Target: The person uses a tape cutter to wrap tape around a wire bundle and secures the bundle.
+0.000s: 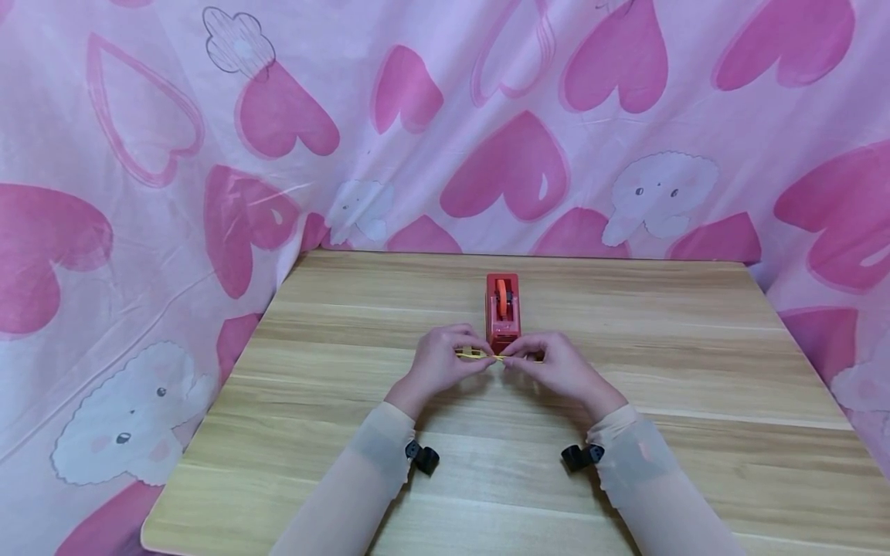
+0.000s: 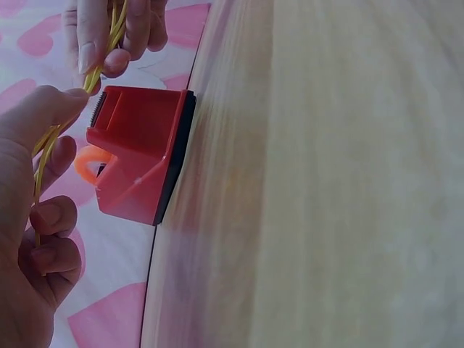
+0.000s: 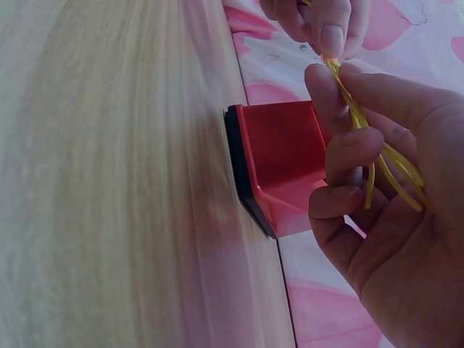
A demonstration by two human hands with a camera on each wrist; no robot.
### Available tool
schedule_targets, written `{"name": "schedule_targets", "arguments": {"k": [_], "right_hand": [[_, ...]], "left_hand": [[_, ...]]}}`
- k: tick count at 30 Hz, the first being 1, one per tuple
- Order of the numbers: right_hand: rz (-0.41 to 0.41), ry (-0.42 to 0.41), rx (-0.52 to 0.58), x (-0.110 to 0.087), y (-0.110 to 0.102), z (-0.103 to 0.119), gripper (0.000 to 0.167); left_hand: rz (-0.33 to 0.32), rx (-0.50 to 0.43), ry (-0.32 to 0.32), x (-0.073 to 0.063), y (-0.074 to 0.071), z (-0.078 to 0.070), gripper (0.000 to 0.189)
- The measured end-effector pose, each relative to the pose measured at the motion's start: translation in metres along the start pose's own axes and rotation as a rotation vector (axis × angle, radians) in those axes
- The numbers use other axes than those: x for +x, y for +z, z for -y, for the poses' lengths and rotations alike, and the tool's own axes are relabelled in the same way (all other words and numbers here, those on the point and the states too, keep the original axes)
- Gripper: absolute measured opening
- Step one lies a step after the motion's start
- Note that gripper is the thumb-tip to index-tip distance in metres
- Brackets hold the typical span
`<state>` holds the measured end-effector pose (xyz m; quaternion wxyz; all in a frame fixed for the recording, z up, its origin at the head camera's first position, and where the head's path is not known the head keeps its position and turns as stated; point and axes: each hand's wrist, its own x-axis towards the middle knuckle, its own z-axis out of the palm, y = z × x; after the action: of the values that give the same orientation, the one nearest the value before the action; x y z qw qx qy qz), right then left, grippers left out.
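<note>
A small bundle of thin yellow strands [image 3: 392, 161] stretches between the two hands, with loose ends hanging across the right palm. My left hand [image 1: 439, 361] pinches the bundle between thumb and fingers. From the other side, my right hand [image 1: 560, 366] pinches it close to the left fingertips. Just beyond both hands stands a red tape dispenser [image 1: 504, 330] with an orange ring inside and a dark base. In the left wrist view, the dispenser's serrated edge [image 2: 98, 109] shows beside the strands. The fingers partly hide the middle of the bundle.
The hands are above a light wood-grain table [image 1: 306, 417]. Behind it and along its sides hangs a pink curtain [image 1: 417, 166] printed with hearts and white cartoon animals. Small black cameras [image 1: 426, 459] sit on both wrists.
</note>
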<state>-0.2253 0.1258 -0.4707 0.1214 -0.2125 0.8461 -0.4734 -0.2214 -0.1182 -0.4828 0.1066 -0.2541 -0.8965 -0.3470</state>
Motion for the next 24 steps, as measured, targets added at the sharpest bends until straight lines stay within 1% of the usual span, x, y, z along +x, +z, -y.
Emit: {"name": "schedule_targets", "arguments": {"k": [4, 10, 15, 20, 24], "right_hand": [[0.008, -0.009, -0.003, -0.0002, -0.0019, -0.0016, 0.013], [-0.003, 0.000, 0.014, -0.0009, -0.0047, -0.0046, 0.013], [-0.017, -0.001, 0.012, -0.0016, -0.0060, -0.0024, 0.012], [-0.016, -0.010, 0.010, -0.0020, -0.0077, -0.0020, 0.013], [-0.024, 0.014, -0.004, -0.0024, -0.0097, -0.0021, 0.013]], "left_hand": [[0.010, -0.016, -0.003, -0.0003, -0.0004, 0.0006, 0.007], [0.030, -0.052, -0.040, -0.0010, -0.0006, 0.0023, 0.014], [0.021, -0.068, -0.030, -0.0010, -0.0009, 0.0040, 0.018], [0.009, -0.072, -0.015, -0.0007, -0.0030, 0.0059, 0.016], [0.008, -0.058, -0.019, 0.0002, -0.0049, 0.0062, 0.018]]}}
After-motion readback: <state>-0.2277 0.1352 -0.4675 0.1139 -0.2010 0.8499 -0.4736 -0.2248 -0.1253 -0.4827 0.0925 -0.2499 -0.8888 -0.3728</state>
